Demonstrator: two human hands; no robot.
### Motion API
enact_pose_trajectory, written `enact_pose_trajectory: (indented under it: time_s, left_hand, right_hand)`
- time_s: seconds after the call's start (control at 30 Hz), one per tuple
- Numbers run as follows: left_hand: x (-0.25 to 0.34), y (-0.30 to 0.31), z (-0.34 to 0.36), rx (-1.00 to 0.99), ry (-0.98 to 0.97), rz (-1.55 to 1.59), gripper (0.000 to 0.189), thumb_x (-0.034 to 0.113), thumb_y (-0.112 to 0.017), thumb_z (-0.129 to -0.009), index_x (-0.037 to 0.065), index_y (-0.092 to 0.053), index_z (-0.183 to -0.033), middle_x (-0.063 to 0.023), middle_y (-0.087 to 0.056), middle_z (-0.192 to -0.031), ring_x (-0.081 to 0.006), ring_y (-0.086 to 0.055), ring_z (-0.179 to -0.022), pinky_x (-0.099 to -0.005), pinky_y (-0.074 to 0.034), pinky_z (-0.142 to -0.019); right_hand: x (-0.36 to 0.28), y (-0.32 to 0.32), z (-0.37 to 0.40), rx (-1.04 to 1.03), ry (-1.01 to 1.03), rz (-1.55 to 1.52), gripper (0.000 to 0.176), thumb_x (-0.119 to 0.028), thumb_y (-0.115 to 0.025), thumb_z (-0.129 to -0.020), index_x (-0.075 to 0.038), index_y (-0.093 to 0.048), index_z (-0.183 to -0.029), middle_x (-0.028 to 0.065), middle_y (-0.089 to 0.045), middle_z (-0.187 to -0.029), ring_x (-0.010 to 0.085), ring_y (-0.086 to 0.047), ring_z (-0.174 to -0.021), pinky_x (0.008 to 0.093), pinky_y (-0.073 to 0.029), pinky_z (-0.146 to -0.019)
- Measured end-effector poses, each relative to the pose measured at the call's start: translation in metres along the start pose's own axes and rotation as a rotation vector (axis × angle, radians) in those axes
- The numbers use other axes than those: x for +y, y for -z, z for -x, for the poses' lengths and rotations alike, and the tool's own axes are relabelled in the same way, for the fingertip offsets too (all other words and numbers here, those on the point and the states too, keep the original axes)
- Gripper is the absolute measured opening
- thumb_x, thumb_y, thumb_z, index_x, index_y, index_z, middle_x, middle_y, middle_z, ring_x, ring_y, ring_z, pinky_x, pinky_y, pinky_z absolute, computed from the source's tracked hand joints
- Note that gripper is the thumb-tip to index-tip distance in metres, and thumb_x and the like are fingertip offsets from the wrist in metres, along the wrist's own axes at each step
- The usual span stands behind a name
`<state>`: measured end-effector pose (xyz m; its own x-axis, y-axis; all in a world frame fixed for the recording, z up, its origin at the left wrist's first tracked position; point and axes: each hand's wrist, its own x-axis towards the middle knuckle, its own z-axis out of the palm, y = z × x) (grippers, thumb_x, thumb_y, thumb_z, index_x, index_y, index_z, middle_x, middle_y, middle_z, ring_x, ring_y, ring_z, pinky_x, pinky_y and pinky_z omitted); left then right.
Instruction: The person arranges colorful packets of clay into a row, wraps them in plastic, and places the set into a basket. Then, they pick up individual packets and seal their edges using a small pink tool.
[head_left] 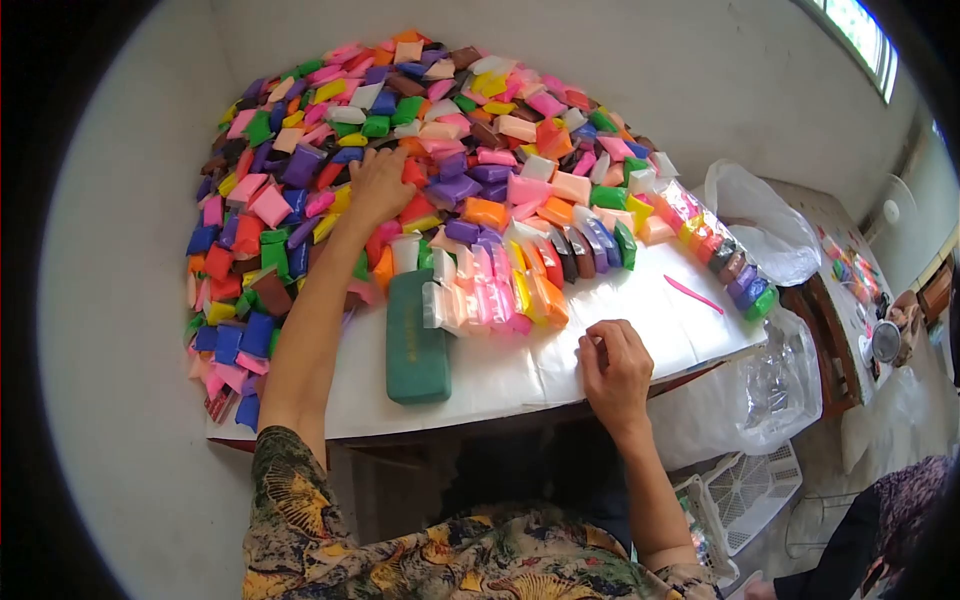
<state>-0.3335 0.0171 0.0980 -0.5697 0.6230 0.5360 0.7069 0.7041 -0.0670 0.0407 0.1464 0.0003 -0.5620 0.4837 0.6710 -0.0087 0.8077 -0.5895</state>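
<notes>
A large pile of small packets in many colours (300, 165) covers the back and left of the white-topped table. My left hand (380, 185) reaches into the pile near a red packet; its fingertips are partly hidden among the packets. Above the table's front edge is my right hand (615, 370), its fingers curled together, with nothing clearly visible in them. Between my hands lie rows of clear-wrapped packets (490, 285), white, pink, yellow and orange, with red, brown, blue and green ones behind. A green case (418, 340) stands left of these rows.
A pink strip (693, 294) lies on the table's right part. Beyond it a long clear bag of packets (715, 250) runs along the edge. Plastic bags (765, 375) hang at the right, above a white basket (750, 495). Another person's dark sleeve (845, 545) shows at the lower right.
</notes>
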Motion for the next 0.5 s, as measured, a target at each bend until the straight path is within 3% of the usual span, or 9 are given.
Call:
enact_pose_trajectory:
  time_s: [0.07, 0.17, 0.23, 0.3, 0.37, 0.5]
  left_hand:
    - [0.012, 0.015, 0.010, 0.123, -0.005, 0.002, 0.064, 0.025, -0.070, -0.076, 0.008, -0.055, -0.136, -0.0143, -0.062, -0.123, -0.0341, -0.053, -0.118, -0.0532, -0.040, -0.098]
    - [0.065, 0.079, 0.043, 0.172, -0.067, 0.297, 0.065, 0.022, -0.073, -0.076, 0.008, -0.056, -0.137, -0.0139, -0.061, -0.127, -0.0341, -0.054, -0.117, -0.0447, -0.040, -0.104]
    - [0.109, 0.105, 0.079, 0.166, -0.182, 0.518, 0.061, 0.017, -0.073, -0.074, 0.007, -0.058, -0.132, -0.0137, -0.063, -0.121, -0.0342, -0.055, -0.115, -0.0402, -0.041, -0.103]
    - [0.165, 0.116, 0.125, 0.178, -0.389, 0.673, 0.057, 0.014, -0.072, -0.073, 0.007, -0.059, -0.128, -0.0138, -0.062, -0.116, -0.0336, -0.056, -0.110, -0.0433, -0.041, -0.100]
    - [0.212, 0.103, 0.156, 0.098, -0.441, 0.735, 0.052, 0.010, -0.072, -0.072, 0.005, -0.060, -0.122, -0.0146, -0.061, -0.113, -0.0342, -0.055, -0.109, -0.0444, -0.042, -0.098]
    - [0.256, 0.062, 0.169, -0.023, -0.462, 0.844, 0.046, 0.008, -0.071, -0.072, 0.000, -0.059, -0.116, -0.0170, -0.061, -0.117, -0.0365, -0.054, -0.111, -0.0441, -0.044, -0.098]
  right_hand:
    - [0.001, -0.001, 0.000, 0.010, 0.000, -0.004, 0.014, 0.002, -0.069, -0.080, 0.000, -0.060, -0.090, 0.0128, -0.062, -0.085, 0.0274, -0.061, -0.073, 0.0367, -0.049, -0.067]
    - [-0.002, 0.003, 0.002, 0.113, -0.081, -0.141, 0.007, -0.001, -0.067, -0.089, 0.000, -0.065, -0.096, 0.0047, -0.063, -0.086, 0.0119, -0.056, -0.064, 0.0269, -0.046, -0.060]
    - [0.007, 0.002, 0.006, 0.287, -0.127, -0.520, 0.009, 0.000, -0.059, -0.095, 0.002, -0.065, -0.101, 0.0057, -0.066, -0.093, 0.0107, -0.057, -0.077, 0.0259, -0.047, -0.071]
    - [0.007, 0.012, 0.005, 0.418, -0.179, -0.734, 0.015, -0.006, -0.055, -0.099, 0.003, -0.065, -0.105, 0.0084, -0.067, -0.101, 0.0118, -0.058, -0.084, 0.0259, -0.047, -0.079]
    - [0.012, 0.017, 0.006, 0.521, -0.252, -0.886, 0.021, -0.012, -0.053, -0.102, 0.004, -0.064, -0.111, 0.0095, -0.067, -0.108, 0.0123, -0.058, -0.090, 0.0272, -0.047, -0.084]
    - [0.016, 0.047, 0.016, 0.406, -0.137, -0.466, 0.023, -0.009, -0.050, -0.100, 0.004, -0.063, -0.114, 0.0136, -0.066, -0.115, 0.0184, -0.061, -0.099, 0.0335, -0.049, -0.090]
